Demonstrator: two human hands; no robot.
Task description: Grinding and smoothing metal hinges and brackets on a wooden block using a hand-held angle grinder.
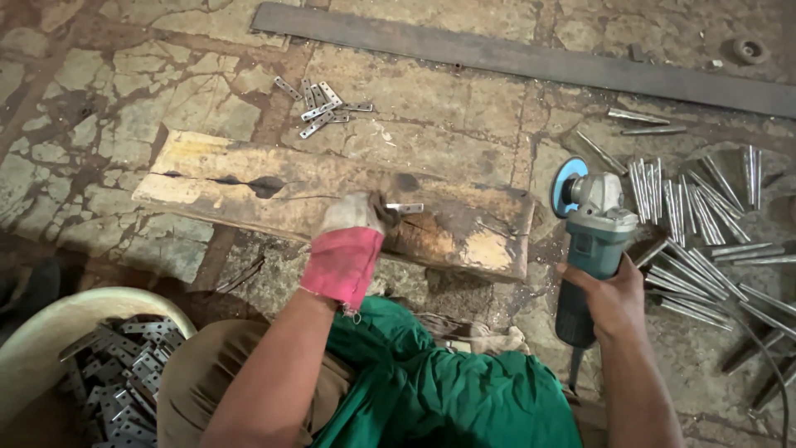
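**Kid:** Cracked stone floor (99, 75) is everywhere. What is the long dark thing at the top?

**Helper:** That is a flat metal bar (531, 62) lying on the floor. Below it is a thick wooden plank (274, 187), old and split, lying flat in the middle.

**Kid:** And the round thing at the bottom left?

**Helper:** A pale tub (37, 340) full of small metal plates with holes. On the far right lies a big spread of thin shiny metal strips (705, 224), well apart from the tub.

**Kid:** What is in the right hand (609, 294)?

**Helper:** It holds a green angle grinder (590, 249). The fingers are wrapped tight around its body. The grinder's blue disc (566, 187) sits just beside the right end of the plank, and I cannot tell if it touches the wood.

**Kid:** And the left hand (352, 224)?

**Helper:** It wears a pale glove with a pink cuff. The fingers are closed down on a little metal plate (405, 207), pressing it on top of the plank. One end of the plate sticks out to the right of the glove.

**Kid:** Are there more little plates?

**Helper:** Yes, a small pile of plates (323, 106) lies on the floor past the plank.
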